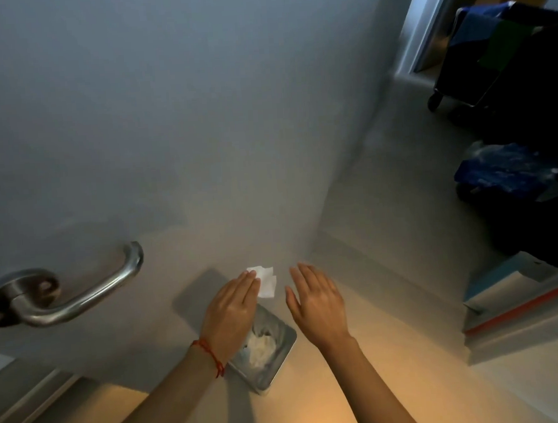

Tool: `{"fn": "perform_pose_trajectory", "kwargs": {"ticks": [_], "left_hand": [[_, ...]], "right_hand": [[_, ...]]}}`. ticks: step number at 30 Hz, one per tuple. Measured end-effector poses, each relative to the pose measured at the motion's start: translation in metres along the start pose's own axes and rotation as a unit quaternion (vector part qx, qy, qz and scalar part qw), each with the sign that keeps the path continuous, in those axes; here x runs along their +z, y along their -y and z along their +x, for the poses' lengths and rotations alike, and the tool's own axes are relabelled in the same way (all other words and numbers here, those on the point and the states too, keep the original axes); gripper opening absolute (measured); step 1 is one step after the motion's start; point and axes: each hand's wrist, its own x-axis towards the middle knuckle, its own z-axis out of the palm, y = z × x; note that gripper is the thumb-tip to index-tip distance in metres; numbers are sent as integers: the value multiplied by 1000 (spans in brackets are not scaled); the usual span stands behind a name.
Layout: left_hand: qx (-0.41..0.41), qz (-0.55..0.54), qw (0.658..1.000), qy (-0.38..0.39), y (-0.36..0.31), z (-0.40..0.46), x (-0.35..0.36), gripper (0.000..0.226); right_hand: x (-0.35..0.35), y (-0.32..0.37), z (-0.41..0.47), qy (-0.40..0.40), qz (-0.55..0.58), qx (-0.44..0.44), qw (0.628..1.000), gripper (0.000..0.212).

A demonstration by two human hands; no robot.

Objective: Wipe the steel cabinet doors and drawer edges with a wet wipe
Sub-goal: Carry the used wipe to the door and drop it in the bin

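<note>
Grey door panel (200,118) fills the view; at six o'clock, left hand (231,305) presses a wet wipe (266,282) flat with straight fingers, right hand (317,299) hovers beside it, fingers straight and together. Wiping seems underway; no steel cabinet visible.

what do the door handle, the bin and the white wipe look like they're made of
Handle: brushed steel by its look, a dull grey sheen with soft highlights.
Bin: likely steel too, grey walls with a faint shine.
Wipe: thin white fabric or paper, matte, creased, under the left hand's straight fingers.
</note>
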Motion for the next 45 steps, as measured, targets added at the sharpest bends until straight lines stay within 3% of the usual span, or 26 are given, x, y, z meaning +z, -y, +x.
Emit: {"fn": "perform_pose_trajectory", "kwargs": {"ticks": [3, 7, 9, 11, 13, 14, 18, 28, 35, 38, 41, 45], "left_hand": [[-5, 4, 1000, -9, 0, -8, 19, 52], [5, 17, 999, -41, 4, -18, 48, 20], [2, 16, 999, -46, 5, -23, 62, 23], [-6, 11, 999, -42, 6, -27, 75, 24], [-12, 11, 999, -32, 7, -31, 86, 22], [-17, 8, 1000, -17, 7, -33, 90, 31], [-39, -3, 998, 53, 5, -41, 108, 59], [-74, -41, 989, 120, 4, -63, 160, 64], [-86, -37, 986, 141, 9, -70, 181, 67], [-88, -26, 985, 148, 9, -70, 184, 69], [-93, -16, 984, 149, 8, -70, 184, 68], [-107, -11, 984, 144, 6, -69, 180, 65]], "right_hand": [[18, -4, -9, 15, 11, -6, 1000, 37], [45, -11, -20, 24, 13, -7, 1000, 33], [58, -13, -25, 24, 19, -5, 1000, 34], [68, -15, -29, 41, 22, 0, 999, 50], [80, -17, -32, 52, 21, -8, 998, 36], [86, -19, -35, 54, 17, -9, 998, 28], [106, -23, -43, 84, 20, -9, 996, 39], [144, -29, -62, 143, 39, -10, 989, 31], [155, -30, -63, 185, 67, 7, 980, 76], [154, -29, -62, 217, 57, 16, 974, 77], [156, -30, -64, 238, 76, 30, 968, 56], [151, -26, -62, 269, 93, 27, 958, 77]]}}
